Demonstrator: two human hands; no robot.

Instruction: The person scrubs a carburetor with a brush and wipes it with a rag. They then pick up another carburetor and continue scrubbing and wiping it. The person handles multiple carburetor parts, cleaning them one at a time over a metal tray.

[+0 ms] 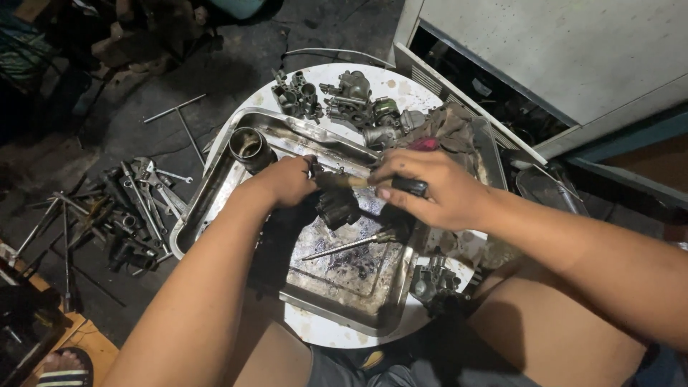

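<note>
Tray [215, 188] front free, metal cup [249, 149] blocks far-left corner, carb parts [344, 100] crowd behind.

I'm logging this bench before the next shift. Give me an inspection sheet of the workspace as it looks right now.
Surface: round white table, stained, bearing a metal tray with a dark oily film.
Job's things: small dark greasy part held over the tray; black-handled tool laid against it.
Clutter: metal cup and a thin rod in the tray; carburetor parts and a rag on the table's far side; another part at the near edge.
Hands: left hand grips the part; right hand grips the tool.
Cables: nothing seen.
Surroundings: wrenches and sockets spread on the dark floor; grey cabinet at right.
</note>
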